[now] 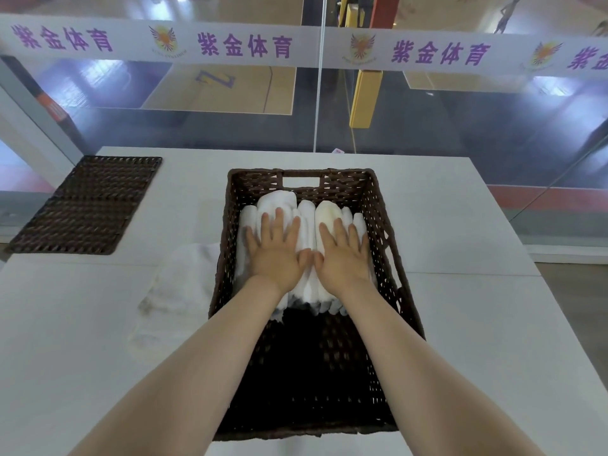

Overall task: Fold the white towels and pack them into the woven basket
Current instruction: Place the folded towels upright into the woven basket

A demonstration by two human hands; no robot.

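A: Where are the towels?

B: Most of them sit in the basket [388, 225], a dark woven one standing in the middle of the white table [460, 209]. The folded towels [307, 218] are packed side by side, on edge, in the far half of it, up against the wall with the handle hole. The near half of the basket shows only its dark bottom.

A: And the hands?

B: Both are inside the basket, palms down on top of the towels. The left hand [278, 255] lies flat on the left part of the row, the right hand [343, 258] on the right part, thumbs nearly touching in the middle. The fingers are straight and a little spread; they press on the cloth and grip nothing.

A: Anything outside the basket?

B: One more white towel [174, 291] lies loose and rumpled on the table, touching the basket's left wall. Further left, at the table's far corner, lies a flat woven lid [88, 205], well apart from the basket. Behind the table stands a glass wall [230, 93] with a white banner [131, 41] in purple lettering.
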